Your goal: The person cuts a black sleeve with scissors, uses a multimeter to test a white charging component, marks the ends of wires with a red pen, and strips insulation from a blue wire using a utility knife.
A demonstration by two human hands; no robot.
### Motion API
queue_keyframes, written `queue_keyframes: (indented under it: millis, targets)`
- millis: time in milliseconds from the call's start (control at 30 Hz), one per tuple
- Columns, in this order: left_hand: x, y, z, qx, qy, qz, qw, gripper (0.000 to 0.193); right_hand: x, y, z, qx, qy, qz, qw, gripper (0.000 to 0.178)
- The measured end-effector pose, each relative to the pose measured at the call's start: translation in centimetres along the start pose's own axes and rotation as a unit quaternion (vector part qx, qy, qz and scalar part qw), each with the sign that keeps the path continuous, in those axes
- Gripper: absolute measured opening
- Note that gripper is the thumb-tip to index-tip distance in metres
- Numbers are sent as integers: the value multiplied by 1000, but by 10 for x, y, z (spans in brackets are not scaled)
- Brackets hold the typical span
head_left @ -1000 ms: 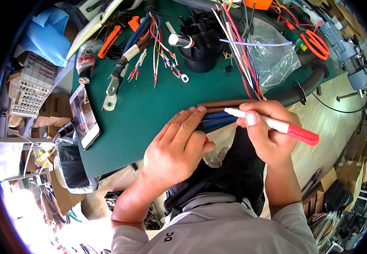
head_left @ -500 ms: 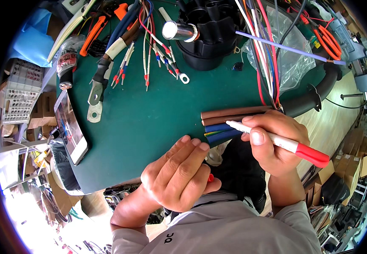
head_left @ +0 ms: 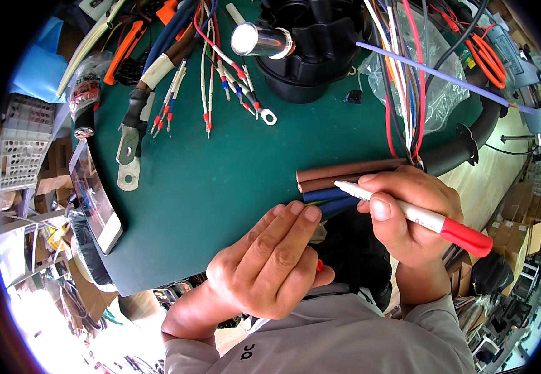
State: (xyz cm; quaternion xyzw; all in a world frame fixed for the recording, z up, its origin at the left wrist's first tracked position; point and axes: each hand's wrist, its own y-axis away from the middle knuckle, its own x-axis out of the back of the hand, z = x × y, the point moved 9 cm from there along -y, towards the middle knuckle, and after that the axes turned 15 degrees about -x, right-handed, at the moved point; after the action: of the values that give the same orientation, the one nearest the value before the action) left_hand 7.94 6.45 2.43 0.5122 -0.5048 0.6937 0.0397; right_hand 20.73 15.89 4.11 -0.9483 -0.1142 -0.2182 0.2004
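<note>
Red and white, a marker [head_left: 423, 217] is pinched in the right hand [head_left: 420, 238], its tip at the lower of two brown cables [head_left: 345, 170]; whether contact is made cannot be told. By the half-curled left hand [head_left: 269, 268], a small red piece [head_left: 320, 266] is held. Blue cables [head_left: 324, 195] are laid at the right hand's ten o'clock. On the green table [head_left: 220, 181], a phone [head_left: 98, 198] is placed at the left hand's ten o'clock, a black plastic housing [head_left: 301, 78] at twelve.

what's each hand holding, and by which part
Right hand: red-and-white marker, by its white barrel. Left hand: red object, mostly hidden; hold unclear.
</note>
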Motion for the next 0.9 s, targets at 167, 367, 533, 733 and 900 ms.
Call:
queue_keyframes:
  millis: [167, 367, 533, 733, 900]
  targets:
    - [0, -1, -1, 3, 5, -3, 1000, 48, 0, 0, -1, -3, 13, 0, 1000, 12]
    - [-1, -2, -1, 3, 7, -5, 1000, 49, -1, -1, -2, 1, 24, 2, 1000, 12]
    - [0, -2, -1, 5, 6, -5, 1000, 49, -2, -1, -2, 4, 28, 4, 1000, 12]
    - [-1, -2, -2, 3, 6, -9, 1000, 49, -2, -1, -2, 8, 27, 5, 1000, 12]
    - [0, -2, -1, 4, 4, -5, 1000, 50, -2, -2, -3, 9, 26, 5, 1000, 12]
